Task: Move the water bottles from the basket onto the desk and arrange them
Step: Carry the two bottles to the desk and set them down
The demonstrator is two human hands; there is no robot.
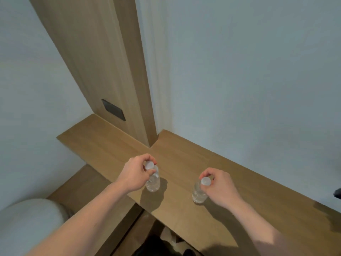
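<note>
From the head view I am seeing both hands working over the wooden counter (230,169). My left hand (133,173) is pinching the white cap of the left water bottle (153,182), fingers curled round its neck from above; the bottle is hanging just below and to the right of that hand, tilted a little, with its base at the counter's near edge. I cannot tell whether the base is touching the wood. My right hand (219,187) is gripping the cap of the right water bottle (199,193) in the same way; this bottle is sitting below and to the left of the hand, upright on the counter. The two bottles are standing well apart, between the hands. Beyond the left hand a wooden wall panel (103,71) is carrying a dark wall plate (113,109)
</note>
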